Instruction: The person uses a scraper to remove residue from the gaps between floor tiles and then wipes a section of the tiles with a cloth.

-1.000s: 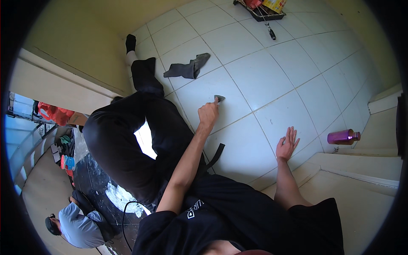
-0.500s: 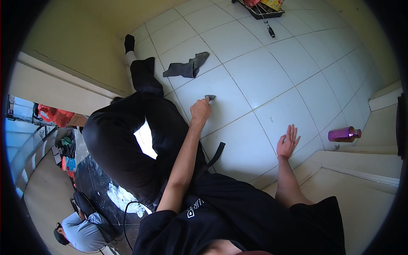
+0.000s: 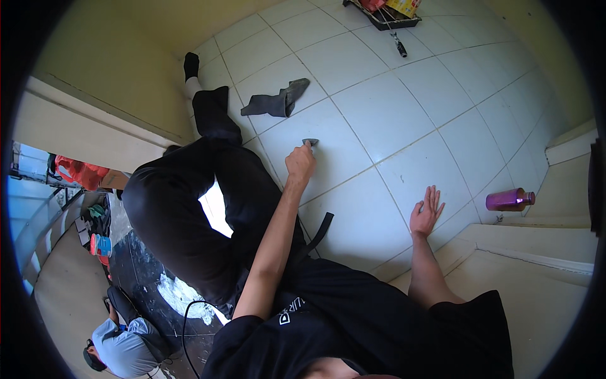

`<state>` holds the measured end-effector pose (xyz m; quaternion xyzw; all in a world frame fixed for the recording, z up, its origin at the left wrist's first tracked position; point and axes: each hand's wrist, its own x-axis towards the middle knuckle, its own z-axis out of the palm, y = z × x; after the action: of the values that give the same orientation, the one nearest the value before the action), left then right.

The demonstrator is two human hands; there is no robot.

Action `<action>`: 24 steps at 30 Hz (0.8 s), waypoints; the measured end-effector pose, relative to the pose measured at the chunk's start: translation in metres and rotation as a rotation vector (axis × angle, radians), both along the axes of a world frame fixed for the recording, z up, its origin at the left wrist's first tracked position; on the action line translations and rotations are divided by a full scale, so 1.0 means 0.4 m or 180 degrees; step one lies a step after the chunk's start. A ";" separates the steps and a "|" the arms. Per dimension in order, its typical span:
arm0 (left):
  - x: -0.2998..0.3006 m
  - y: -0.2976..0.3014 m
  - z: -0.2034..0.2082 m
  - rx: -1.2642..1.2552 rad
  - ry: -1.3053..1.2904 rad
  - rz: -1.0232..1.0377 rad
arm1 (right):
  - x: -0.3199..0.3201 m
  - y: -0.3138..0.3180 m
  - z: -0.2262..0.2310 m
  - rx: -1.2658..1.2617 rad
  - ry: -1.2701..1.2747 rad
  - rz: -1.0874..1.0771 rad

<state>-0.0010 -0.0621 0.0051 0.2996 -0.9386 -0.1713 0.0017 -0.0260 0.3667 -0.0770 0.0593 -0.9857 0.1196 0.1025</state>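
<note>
My left hand is closed around a small scraper, its dark metal blade held at the white tiled floor. Its handle is mostly hidden inside my fingers. To the right, my right hand lies flat on the tiles with fingers stretched out, holding nothing. Beyond my left hand, a crumpled grey cloth rests on the floor near my stretched-out leg.
A purple bottle lies on its side by the right wall. At the far end sits a black tray with a dark-handled tool beside it. Through the doorway at left, another person sits near a paint-spattered floor.
The scraper blade has turned a little and now lies more crosswise, with my left hand shifted slightly right. My right hand stays in place on the floor.
</note>
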 end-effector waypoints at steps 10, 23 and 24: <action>-0.005 -0.005 0.011 0.0057 -0.0183 -0.0044 | -0.001 -0.002 0.002 -0.0044 -0.0012 -0.0013; -0.037 -0.022 -0.012 0.0160 -0.0330 0.0001 | -0.001 0.000 0.001 -0.0066 -0.0003 0.0000; -0.038 -0.023 -0.010 0.0038 -0.0315 -0.0075 | -0.001 -0.001 0.001 -0.0058 -0.0028 -0.0030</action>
<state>-0.0163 -0.0715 0.0013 0.2966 -0.9399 -0.1619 -0.0486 -0.0263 0.3662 -0.0764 0.0533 -0.9853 0.1284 0.0993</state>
